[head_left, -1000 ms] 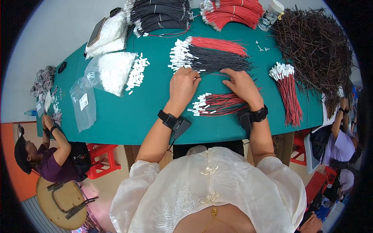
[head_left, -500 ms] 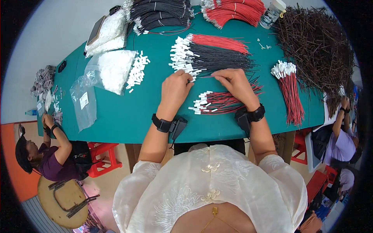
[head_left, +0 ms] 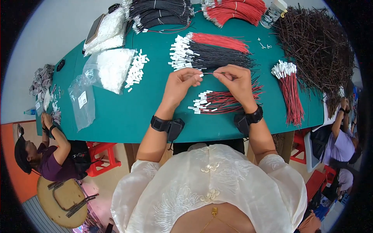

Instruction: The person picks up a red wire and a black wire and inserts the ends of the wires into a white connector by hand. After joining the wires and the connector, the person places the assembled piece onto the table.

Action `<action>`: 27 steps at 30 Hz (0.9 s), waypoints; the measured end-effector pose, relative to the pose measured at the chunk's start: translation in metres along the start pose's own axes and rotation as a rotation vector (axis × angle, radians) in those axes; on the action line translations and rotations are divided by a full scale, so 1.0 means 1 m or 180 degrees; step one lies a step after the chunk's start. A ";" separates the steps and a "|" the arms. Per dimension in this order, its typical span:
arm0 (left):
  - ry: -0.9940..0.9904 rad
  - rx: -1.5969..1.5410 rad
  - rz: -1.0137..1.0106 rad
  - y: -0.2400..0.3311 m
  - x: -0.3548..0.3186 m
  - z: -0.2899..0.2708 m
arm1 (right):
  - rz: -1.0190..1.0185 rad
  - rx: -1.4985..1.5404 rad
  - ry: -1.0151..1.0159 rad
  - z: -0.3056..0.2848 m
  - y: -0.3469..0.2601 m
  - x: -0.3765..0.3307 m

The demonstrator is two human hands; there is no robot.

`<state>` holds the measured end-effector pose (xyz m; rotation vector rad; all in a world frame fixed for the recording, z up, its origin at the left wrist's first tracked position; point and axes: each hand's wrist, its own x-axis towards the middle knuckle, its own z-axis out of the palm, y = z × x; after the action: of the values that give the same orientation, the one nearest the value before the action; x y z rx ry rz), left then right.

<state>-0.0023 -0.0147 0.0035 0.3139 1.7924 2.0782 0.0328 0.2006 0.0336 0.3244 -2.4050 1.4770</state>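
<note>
My left hand (head_left: 182,84) pinches a small white connector (head_left: 201,75) between thumb and fingertips. From it a thin reddish wire (head_left: 209,73) runs across to my right hand (head_left: 236,80), whose thumb and forefinger are closed on it. Just beyond both hands lies a row of black wires (head_left: 221,56) and red wires (head_left: 219,42) with white connectors at their left ends. Closer to me, partly under my right hand, is a loose bunch of red and black wires (head_left: 221,103), also white-tipped on the left.
Left on the green table (head_left: 132,120) are loose white connectors (head_left: 136,73) and a clear bag of connectors (head_left: 112,70). Bundled black wires (head_left: 161,15) and red wires (head_left: 237,11) lie at the back. Rightward are a white-tipped bundle (head_left: 289,93), a brown wire heap (head_left: 314,46) and a bottle (head_left: 273,14).
My left hand has lifted away from the connector row and moved slightly right, with a white connector now showing in its fingertips. My right hand has shifted only slightly, still pinching the wire.
</note>
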 end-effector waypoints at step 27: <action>0.0099 -0.0539 -0.0228 -0.001 0.000 0.003 | -0.0987 -0.0597 0.0210 -0.001 -0.001 0.002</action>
<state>-0.0010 -0.0120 0.0027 0.1689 1.6066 2.1773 0.0316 0.2004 0.0357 0.5653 -2.2930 1.1024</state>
